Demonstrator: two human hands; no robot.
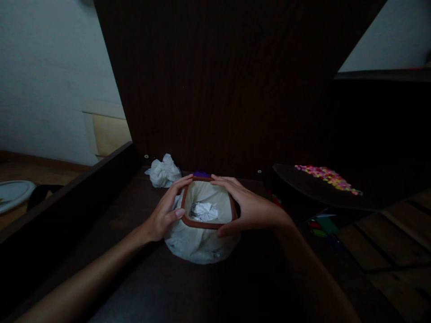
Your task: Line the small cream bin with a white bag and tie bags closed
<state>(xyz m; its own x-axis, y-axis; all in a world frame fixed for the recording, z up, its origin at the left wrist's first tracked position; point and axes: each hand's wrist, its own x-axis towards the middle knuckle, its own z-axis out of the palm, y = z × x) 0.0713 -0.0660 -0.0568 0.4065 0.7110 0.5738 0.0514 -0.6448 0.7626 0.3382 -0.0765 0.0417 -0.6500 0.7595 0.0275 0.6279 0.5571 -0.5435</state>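
Observation:
A small bin [202, 244] lined with a whitish plastic bag stands on the dark surface, with a brown rounded-square rim [205, 225] around its mouth. Crumpled silvery-white material [204, 211] lies inside it. My left hand [167, 214] grips the rim's left side, its thumb at the near left edge and its fingers toward the back corner. On the right side my right hand [249, 206] holds the rim, thumb at the near right corner, fingers along the back. Something purple [201, 174] shows just behind the rim.
A crumpled white bag [164, 171] lies behind my left hand. Dark wooden panels rise at the back [215, 89] and left [74, 190]. To the right are a string of colourful beads [328, 177] on a dark shelf and small coloured items [319, 229] lower down.

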